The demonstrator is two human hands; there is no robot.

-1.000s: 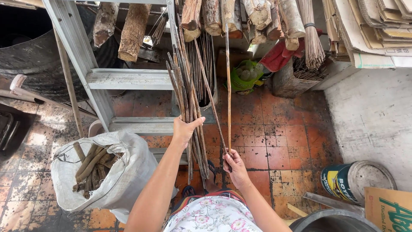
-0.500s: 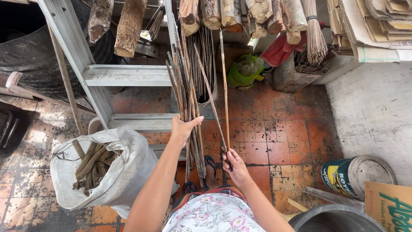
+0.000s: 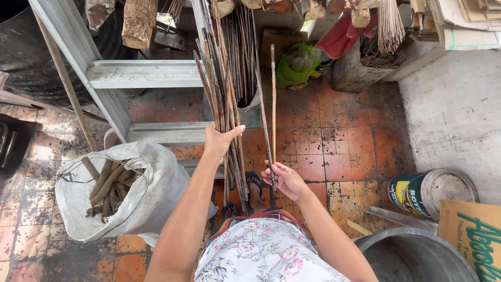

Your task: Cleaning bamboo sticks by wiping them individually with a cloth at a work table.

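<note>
1. Since the earlier frames, the left hand [image 3: 222,142] has been closed around the bundle of dark sticks [image 3: 222,89], where before its palm was merely pressed against them; the pale stick [image 3: 273,99] has been kept upright in the right hand [image 3: 284,180].
2. Worn orange floor tiles [image 3: 344,146], stained black in places, are seen underfoot, with a pale rough wall [image 3: 454,109] at the right.
3. A grey metal ladder [image 3: 104,78] is leaned behind the bundle, with cut logs [image 3: 140,21] stored above it.
4. A white woven sack [image 3: 156,193] is seen at the left, just beside the left arm; short lengths of wood [image 3: 107,185] are held inside it.
5. A paint tin [image 3: 417,190] with a grey lid is lain on its side at the right, near a cardboard box [image 3: 469,235] and a grey metal basin [image 3: 417,258].
6. A green bag [image 3: 297,65] of round items is set beyond the sticks.
7. The bundle is gripped by the left fingers at mid-height; the pale stick and a thin dark one are pinched near their lower ends by the right fingers.
</note>
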